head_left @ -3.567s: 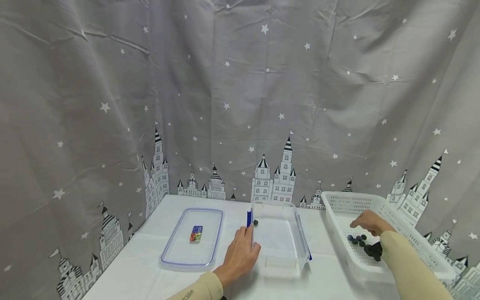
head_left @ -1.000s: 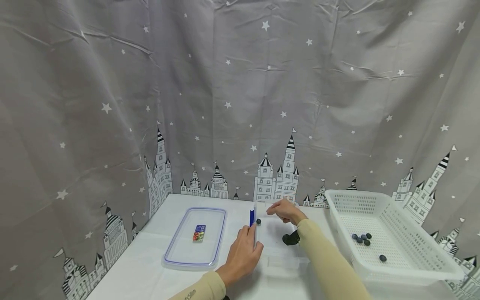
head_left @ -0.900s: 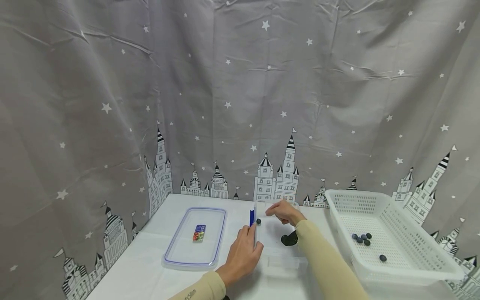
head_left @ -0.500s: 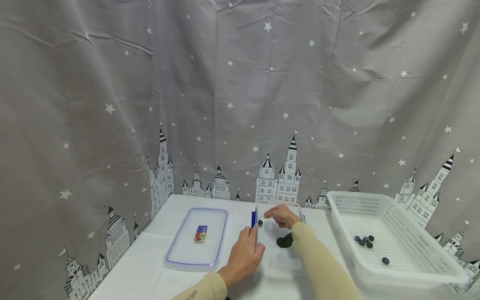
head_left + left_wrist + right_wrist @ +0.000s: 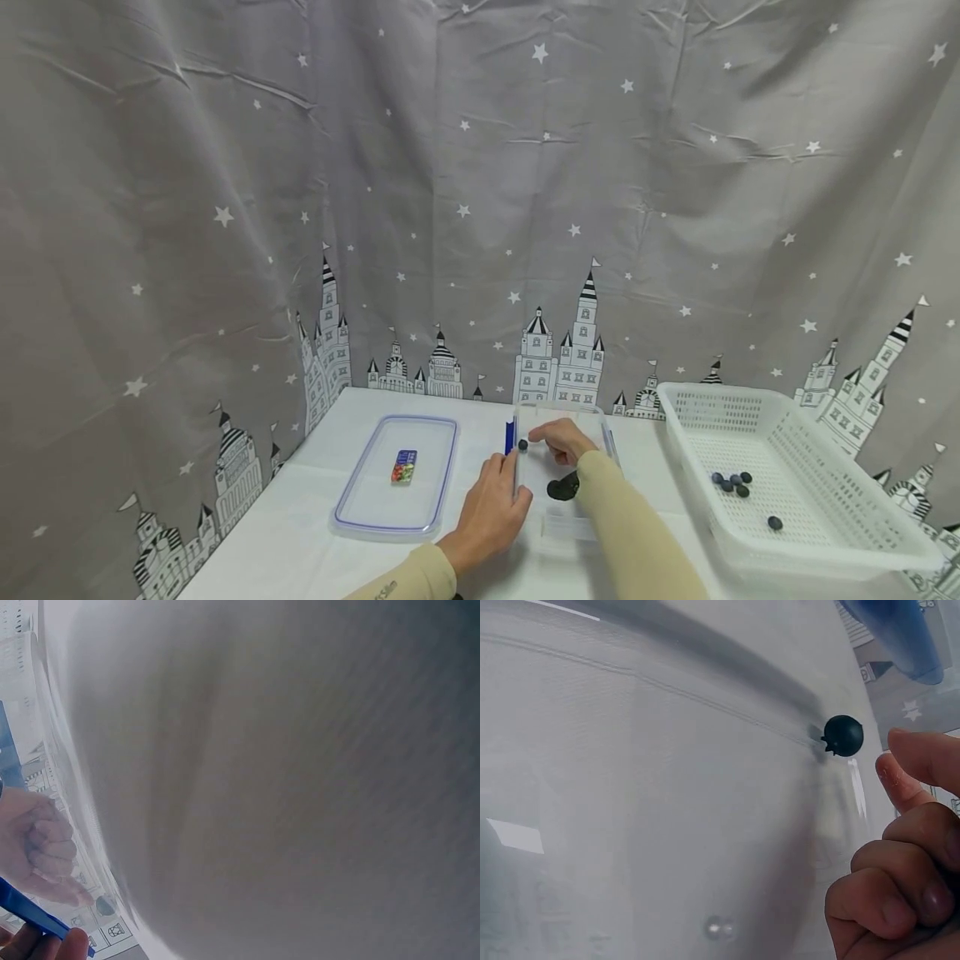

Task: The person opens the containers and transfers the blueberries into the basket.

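A clear plastic box (image 5: pixel 570 527) with blue side latches stands mid-table. One dark blueberry (image 5: pixel 522 446) lies inside by its left wall; the right wrist view shows that blueberry (image 5: pixel 844 736) with its crown turned left. My right hand (image 5: pixel 564 440) is inside the box, thumb and index finger stretched toward the blueberry with a small gap, its other fingers curled. My left hand (image 5: pixel 491 508) grips the box's left side, fingers outside and thumb by the rim. In the left wrist view its fingertips (image 5: pixel 73 946) lie at the blue latch (image 5: pixel 34 911).
To the right stands a white perforated basket (image 5: pixel 813 546) holding several blueberries (image 5: pixel 735 481) in a cluster and one blueberry (image 5: pixel 775 523) apart. A clear lid (image 5: pixel 375 500) with a blue seal and a printed label lies at left. A grey castle-print curtain (image 5: pixel 480 167) hangs behind.
My right hand has come from the basket into the box, then edged left and down toward the blueberry there. My left hand stays at the box's left side.
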`<state>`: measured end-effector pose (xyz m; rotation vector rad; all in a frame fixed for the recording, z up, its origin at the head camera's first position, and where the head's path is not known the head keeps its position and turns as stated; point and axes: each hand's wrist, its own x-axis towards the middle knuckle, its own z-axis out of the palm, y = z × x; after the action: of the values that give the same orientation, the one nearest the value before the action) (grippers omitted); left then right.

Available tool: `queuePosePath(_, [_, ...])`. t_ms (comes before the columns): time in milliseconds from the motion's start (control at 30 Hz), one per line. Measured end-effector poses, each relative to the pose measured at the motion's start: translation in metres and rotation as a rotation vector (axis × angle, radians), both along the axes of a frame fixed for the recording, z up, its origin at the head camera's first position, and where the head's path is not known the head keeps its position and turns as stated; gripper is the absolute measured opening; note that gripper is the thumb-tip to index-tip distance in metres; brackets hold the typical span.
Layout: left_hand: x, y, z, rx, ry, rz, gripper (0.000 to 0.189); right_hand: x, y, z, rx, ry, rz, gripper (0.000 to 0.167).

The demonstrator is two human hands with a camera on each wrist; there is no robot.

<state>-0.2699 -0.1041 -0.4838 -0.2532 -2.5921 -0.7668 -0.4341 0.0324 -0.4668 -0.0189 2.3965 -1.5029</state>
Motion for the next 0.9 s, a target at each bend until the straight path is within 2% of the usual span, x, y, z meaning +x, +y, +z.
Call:
queuePosePath(400, [-0.001, 0.000, 0.000, -0.002, 0.008, 0.000, 0.060, 0.003, -0.004, -0.005, 0.024, -0.024, -0.048, 0.011])
queuePosePath(567, [-0.001, 0.000, -0.001, -0.002, 0.013, 0.001, 0.060, 0.003, -0.005, -0.006, 0.027, -0.020, -0.034, 0.024])
queuePosePath(733, [-0.001, 0.000, -0.002, -0.008, 0.020, 0.003, 0.060, 0.002, -0.007, -0.009, 0.033, -0.007, -0.007, 0.010])
queuePosePath(833, [-0.001, -0.001, -0.002, -0.011, 0.020, 0.000, 0.059, 0.001, -0.008, -0.012, 0.037, 0.016, 0.002, 0.023])
queuePosePath(900, [-0.001, -0.001, -0.002, -0.008, 0.019, -0.003, 0.060, 0.001, -0.009, -0.012, 0.033, 0.022, 0.009, 0.025])
